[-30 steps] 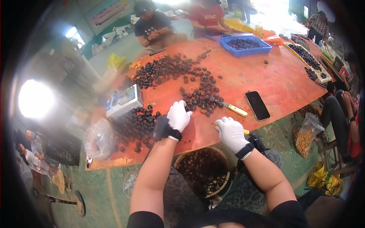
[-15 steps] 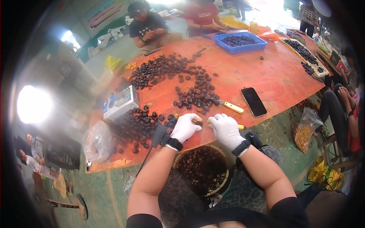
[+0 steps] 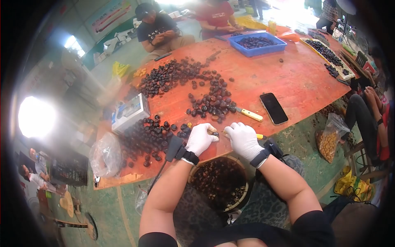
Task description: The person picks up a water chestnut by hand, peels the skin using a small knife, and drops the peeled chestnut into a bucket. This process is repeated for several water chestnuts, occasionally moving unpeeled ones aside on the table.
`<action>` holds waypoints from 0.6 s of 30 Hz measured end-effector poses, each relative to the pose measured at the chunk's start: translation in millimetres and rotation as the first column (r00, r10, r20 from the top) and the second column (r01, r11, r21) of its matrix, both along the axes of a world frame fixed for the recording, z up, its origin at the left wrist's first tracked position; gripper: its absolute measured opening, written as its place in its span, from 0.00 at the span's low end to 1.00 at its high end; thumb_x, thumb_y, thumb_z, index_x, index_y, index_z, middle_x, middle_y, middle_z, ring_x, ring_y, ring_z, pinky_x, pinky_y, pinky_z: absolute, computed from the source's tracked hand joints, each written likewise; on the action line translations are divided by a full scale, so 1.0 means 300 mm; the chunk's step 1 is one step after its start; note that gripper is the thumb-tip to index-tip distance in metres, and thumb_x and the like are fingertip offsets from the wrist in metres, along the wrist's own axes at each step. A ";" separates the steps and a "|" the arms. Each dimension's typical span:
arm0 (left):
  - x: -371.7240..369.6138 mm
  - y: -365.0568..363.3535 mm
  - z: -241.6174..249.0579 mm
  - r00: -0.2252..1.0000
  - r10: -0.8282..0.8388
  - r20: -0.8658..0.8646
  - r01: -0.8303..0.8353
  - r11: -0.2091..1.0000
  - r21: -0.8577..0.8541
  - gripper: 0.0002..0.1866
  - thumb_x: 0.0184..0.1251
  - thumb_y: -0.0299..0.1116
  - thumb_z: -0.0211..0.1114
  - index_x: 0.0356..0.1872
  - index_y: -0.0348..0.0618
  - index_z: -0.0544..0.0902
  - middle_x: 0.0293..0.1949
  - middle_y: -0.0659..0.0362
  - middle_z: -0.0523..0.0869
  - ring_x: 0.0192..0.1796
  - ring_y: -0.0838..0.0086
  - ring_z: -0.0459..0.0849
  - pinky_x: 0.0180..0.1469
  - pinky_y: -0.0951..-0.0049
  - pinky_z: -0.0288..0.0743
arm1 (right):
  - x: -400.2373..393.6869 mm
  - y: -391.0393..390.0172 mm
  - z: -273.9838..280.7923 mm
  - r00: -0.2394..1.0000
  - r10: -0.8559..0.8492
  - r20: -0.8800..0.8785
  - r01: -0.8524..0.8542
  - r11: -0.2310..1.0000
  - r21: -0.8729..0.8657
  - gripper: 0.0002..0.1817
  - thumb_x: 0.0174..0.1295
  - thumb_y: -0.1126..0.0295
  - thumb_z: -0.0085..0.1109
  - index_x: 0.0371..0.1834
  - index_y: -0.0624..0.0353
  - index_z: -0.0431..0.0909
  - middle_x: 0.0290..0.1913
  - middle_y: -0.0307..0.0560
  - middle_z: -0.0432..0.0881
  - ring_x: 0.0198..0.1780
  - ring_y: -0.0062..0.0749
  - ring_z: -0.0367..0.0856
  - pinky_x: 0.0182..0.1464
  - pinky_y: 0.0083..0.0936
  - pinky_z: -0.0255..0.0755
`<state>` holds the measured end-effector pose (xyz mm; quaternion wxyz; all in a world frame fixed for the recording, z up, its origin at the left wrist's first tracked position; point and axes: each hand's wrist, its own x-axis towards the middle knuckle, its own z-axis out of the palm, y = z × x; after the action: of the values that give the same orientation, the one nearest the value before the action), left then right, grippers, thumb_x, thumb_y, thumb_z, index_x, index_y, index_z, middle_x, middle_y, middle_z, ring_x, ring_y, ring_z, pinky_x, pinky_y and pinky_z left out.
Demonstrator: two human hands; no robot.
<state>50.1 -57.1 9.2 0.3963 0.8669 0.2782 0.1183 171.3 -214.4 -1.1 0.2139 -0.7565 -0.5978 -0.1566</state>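
My left hand [image 3: 200,138], in a white glove, is closed with a dark brown nut [image 3: 215,133] pinched between thumb and fingers above the table's near edge. Just to its right, my right hand [image 3: 243,140], also gloved, is closed around a knife whose yellow handle [image 3: 259,136] sticks out on the right side; its blade is mostly hidden by the fingers. The two hands are close but apart. Beyond them lie loose dark nuts [image 3: 214,99] in a spread pile. Below, a round basket [image 3: 245,193] of dark shells and pale scraps stands between the knees.
On the red table [image 3: 251,88] lie another knife [image 3: 251,115], a phone [image 3: 274,108], a white box [image 3: 131,113] and a blue tray [image 3: 263,51] of nuts. A plastic bag [image 3: 110,154] rests at the left. A bag of yellow kernels [image 3: 328,142] stands right. Other people sit around.
The nut has turned in my left fingers: a lighter brown side showed before, a dark side shows now. Both hands stay in nearly the same place; the view has shifted slightly.
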 end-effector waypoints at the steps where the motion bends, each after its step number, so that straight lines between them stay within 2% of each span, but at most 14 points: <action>1: 0.002 -0.005 -0.001 1.000 0.004 -0.011 -0.004 0.999 0.038 0.16 0.46 0.28 0.80 0.37 0.36 0.86 0.38 0.47 0.89 0.43 0.60 0.88 0.50 0.66 0.79 | -0.009 0.003 0.008 1.000 -0.006 -0.013 0.006 1.000 0.013 0.07 0.58 0.66 0.60 0.39 0.50 0.77 0.35 0.40 0.77 0.42 0.36 0.80 0.40 0.35 0.74; 8: 0.000 -0.035 0.022 0.999 0.031 -0.029 -0.027 0.992 0.126 0.17 0.43 0.30 0.81 0.34 0.38 0.84 0.38 0.48 0.87 0.43 0.57 0.86 0.49 0.63 0.79 | -0.037 0.004 0.008 0.998 -0.018 -0.055 0.014 0.996 -0.084 0.06 0.60 0.66 0.60 0.38 0.50 0.78 0.36 0.42 0.78 0.42 0.38 0.81 0.39 0.36 0.75; 11: -0.023 -0.004 0.014 0.999 0.037 -0.001 -0.035 0.946 0.321 0.14 0.45 0.28 0.79 0.34 0.38 0.85 0.36 0.49 0.88 0.41 0.61 0.87 0.47 0.65 0.79 | -0.013 -0.019 0.000 0.999 -0.038 -0.037 0.034 0.994 -0.106 0.05 0.60 0.65 0.60 0.37 0.51 0.78 0.36 0.42 0.78 0.43 0.38 0.81 0.39 0.36 0.76; 12: -0.043 0.022 0.017 0.999 0.027 -0.027 -0.011 0.887 0.461 0.11 0.46 0.28 0.76 0.31 0.40 0.85 0.34 0.50 0.86 0.42 0.56 0.85 0.48 0.62 0.79 | -0.008 -0.024 0.004 0.997 -0.050 -0.055 0.044 0.993 -0.109 0.05 0.60 0.65 0.60 0.37 0.51 0.78 0.36 0.42 0.78 0.43 0.38 0.81 0.40 0.36 0.76; 13: -0.053 0.049 0.014 0.979 0.120 -0.163 0.007 0.785 0.619 0.08 0.48 0.29 0.74 0.30 0.40 0.84 0.36 0.50 0.85 0.44 0.54 0.84 0.49 0.59 0.79 | -0.004 -0.027 0.011 0.995 -0.063 -0.072 0.055 0.992 -0.112 0.05 0.60 0.65 0.60 0.37 0.51 0.79 0.36 0.42 0.78 0.43 0.38 0.81 0.40 0.36 0.76; 15: -0.063 0.046 0.058 0.915 0.246 -0.319 0.089 0.648 0.756 0.12 0.49 0.33 0.73 0.36 0.43 0.85 0.39 0.51 0.84 0.47 0.54 0.83 0.48 0.58 0.79 | 0.002 -0.031 0.027 0.994 -0.091 -0.068 0.081 0.988 -0.131 0.05 0.61 0.65 0.59 0.37 0.51 0.79 0.37 0.42 0.79 0.43 0.38 0.81 0.40 0.36 0.76; 18: -0.016 0.006 0.100 0.994 0.073 -0.084 0.007 0.711 0.703 0.17 0.52 0.35 0.74 0.43 0.43 0.84 0.44 0.51 0.83 0.50 0.55 0.82 0.51 0.58 0.78 | 0.007 -0.032 0.021 0.992 -0.103 -0.070 0.093 0.987 -0.132 0.05 0.61 0.65 0.59 0.37 0.51 0.79 0.36 0.42 0.79 0.43 0.38 0.81 0.41 0.36 0.76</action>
<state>45.5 -55.2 39.1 0.0198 0.9523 0.2482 0.1761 173.3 -224.0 5.2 0.1797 -0.8027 -0.5600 -0.0991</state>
